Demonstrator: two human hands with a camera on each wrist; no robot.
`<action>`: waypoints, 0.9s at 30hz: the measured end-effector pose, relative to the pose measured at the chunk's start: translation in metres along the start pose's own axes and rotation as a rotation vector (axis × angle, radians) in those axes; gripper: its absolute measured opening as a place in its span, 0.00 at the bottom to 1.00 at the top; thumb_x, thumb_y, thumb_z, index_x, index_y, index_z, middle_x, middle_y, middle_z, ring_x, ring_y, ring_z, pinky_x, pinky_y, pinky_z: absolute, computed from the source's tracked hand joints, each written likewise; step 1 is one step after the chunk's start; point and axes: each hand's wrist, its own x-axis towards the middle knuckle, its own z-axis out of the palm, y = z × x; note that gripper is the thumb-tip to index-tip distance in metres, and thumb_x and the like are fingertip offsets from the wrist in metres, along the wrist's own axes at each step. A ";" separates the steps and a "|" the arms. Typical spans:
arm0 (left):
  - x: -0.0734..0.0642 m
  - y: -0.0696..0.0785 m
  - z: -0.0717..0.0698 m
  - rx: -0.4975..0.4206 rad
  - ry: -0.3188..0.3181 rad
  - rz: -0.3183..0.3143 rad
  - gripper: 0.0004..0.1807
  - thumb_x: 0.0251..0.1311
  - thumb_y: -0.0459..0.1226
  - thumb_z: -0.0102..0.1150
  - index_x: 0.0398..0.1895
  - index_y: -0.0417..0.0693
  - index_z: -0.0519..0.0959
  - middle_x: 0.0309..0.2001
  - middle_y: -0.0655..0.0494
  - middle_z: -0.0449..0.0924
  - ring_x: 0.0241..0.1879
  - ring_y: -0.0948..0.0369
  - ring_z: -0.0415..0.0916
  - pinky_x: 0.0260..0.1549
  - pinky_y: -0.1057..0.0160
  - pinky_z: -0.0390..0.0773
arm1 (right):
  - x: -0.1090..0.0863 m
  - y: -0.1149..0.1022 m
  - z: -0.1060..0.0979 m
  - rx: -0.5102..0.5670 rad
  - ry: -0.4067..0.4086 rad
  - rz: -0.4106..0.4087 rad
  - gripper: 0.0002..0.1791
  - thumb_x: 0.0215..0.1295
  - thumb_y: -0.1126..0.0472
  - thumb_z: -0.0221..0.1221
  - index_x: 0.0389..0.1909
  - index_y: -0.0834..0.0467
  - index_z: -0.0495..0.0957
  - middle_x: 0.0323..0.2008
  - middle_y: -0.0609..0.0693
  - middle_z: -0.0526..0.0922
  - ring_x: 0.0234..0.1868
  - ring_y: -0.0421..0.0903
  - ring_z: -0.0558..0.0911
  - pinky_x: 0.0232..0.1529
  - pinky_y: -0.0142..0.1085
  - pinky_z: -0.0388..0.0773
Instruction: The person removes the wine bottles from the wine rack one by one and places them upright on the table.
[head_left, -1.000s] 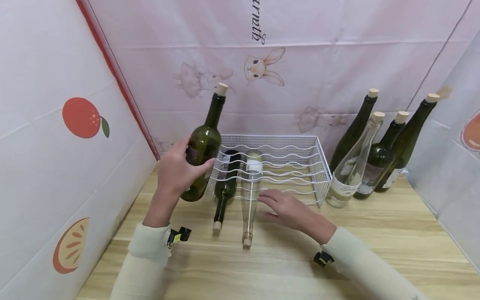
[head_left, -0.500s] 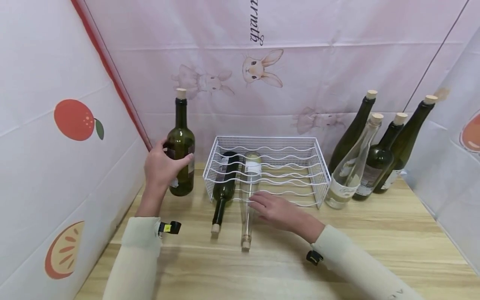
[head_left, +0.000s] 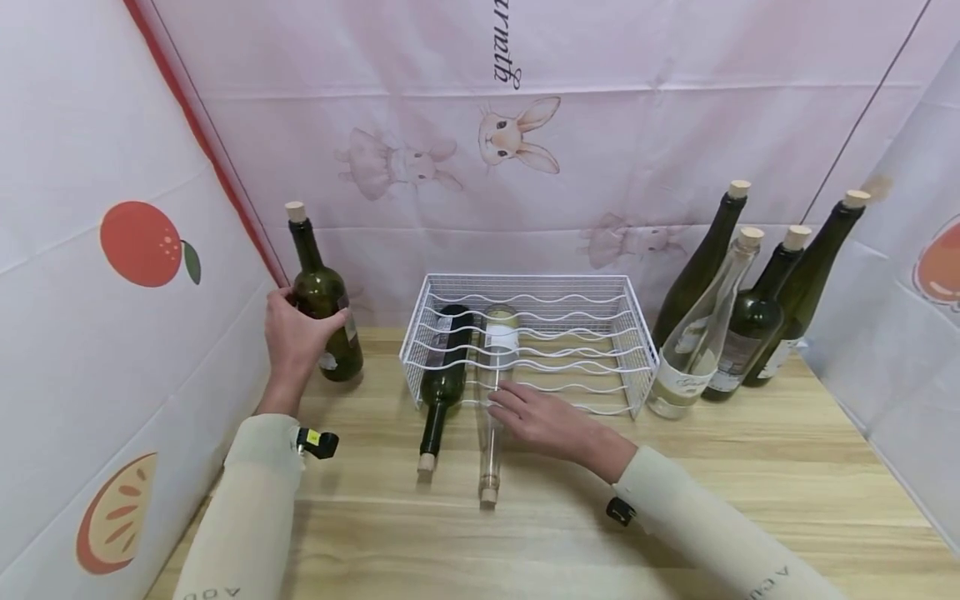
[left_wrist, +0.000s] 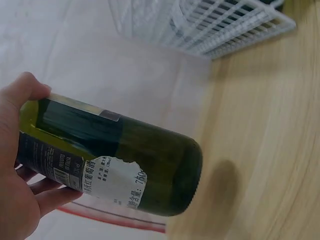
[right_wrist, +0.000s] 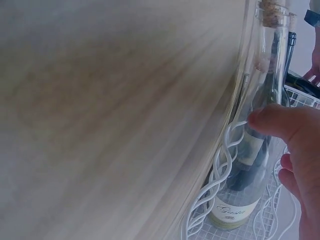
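My left hand (head_left: 291, 337) grips a dark green wine bottle (head_left: 321, 292) by its body, left of the white wire rack (head_left: 637, 333). That bottle leans, its corked neck pointing up and left; in the left wrist view its torn white label (left_wrist: 112, 180) faces the camera. My right hand (head_left: 543, 423) is at the clear glass bottle (head_left: 489, 458) lying in the rack, fingertips over its shoulder. In the right wrist view the thumb (right_wrist: 265, 121) overlaps the clear glass and the other fingers are loosely bent. Another dark wine bottle (head_left: 442, 385) lies beside it, neck forward.
Several corked bottles stand close to the rack's right end, a clear bottle (head_left: 678, 379) and a dark bottle (head_left: 750, 321) among them. The wooden table (head_left: 555, 542) is bounded by a pink back curtain (head_left: 420, 67) and a white left curtain (head_left: 60, 350).
My left hand has carried the green bottle leftward, away from the rack, its tilt swinging from right to left. My right hand has shifted left over the clear bottle; the lying bottles stay in place.
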 end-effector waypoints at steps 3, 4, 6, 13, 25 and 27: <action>0.006 -0.009 0.000 -0.011 0.013 -0.023 0.54 0.48 0.54 0.78 0.72 0.39 0.59 0.68 0.36 0.69 0.67 0.42 0.71 0.67 0.39 0.73 | 0.001 -0.001 0.001 -0.006 -0.020 0.004 0.23 0.65 0.59 0.66 0.61 0.57 0.80 0.62 0.53 0.83 0.64 0.54 0.82 0.68 0.40 0.79; 0.007 -0.012 0.001 -0.015 0.016 -0.028 0.54 0.48 0.54 0.78 0.72 0.39 0.59 0.68 0.36 0.69 0.67 0.42 0.70 0.67 0.39 0.73 | 0.001 -0.001 0.002 -0.006 -0.024 0.007 0.23 0.65 0.58 0.66 0.61 0.56 0.80 0.63 0.53 0.83 0.64 0.54 0.82 0.68 0.40 0.79; 0.010 -0.018 0.001 -0.025 0.016 -0.035 0.54 0.49 0.54 0.78 0.72 0.40 0.58 0.69 0.37 0.68 0.67 0.43 0.70 0.67 0.39 0.73 | 0.001 -0.001 0.003 -0.005 -0.026 0.013 0.23 0.67 0.56 0.65 0.61 0.56 0.80 0.63 0.53 0.83 0.65 0.55 0.82 0.68 0.41 0.78; 0.014 -0.039 0.002 -0.046 0.035 -0.106 0.54 0.47 0.55 0.78 0.70 0.40 0.58 0.68 0.37 0.67 0.66 0.44 0.69 0.66 0.41 0.71 | 0.004 -0.005 0.010 -0.039 -0.019 -0.032 0.25 0.62 0.67 0.62 0.63 0.58 0.80 0.64 0.56 0.81 0.66 0.57 0.80 0.70 0.46 0.77; 0.027 -0.046 0.010 -0.091 0.029 -0.130 0.56 0.45 0.55 0.79 0.70 0.41 0.56 0.68 0.37 0.66 0.67 0.45 0.68 0.69 0.44 0.69 | 0.009 0.003 0.014 -0.079 -0.121 -0.038 0.24 0.71 0.55 0.57 0.65 0.56 0.78 0.68 0.55 0.79 0.69 0.58 0.78 0.71 0.50 0.76; 0.031 -0.045 0.012 -0.096 0.024 -0.129 0.56 0.46 0.56 0.79 0.70 0.41 0.56 0.69 0.38 0.65 0.67 0.45 0.67 0.69 0.45 0.69 | 0.010 0.005 0.014 -0.098 -0.119 -0.042 0.24 0.71 0.56 0.56 0.65 0.56 0.78 0.67 0.55 0.79 0.68 0.58 0.78 0.70 0.50 0.77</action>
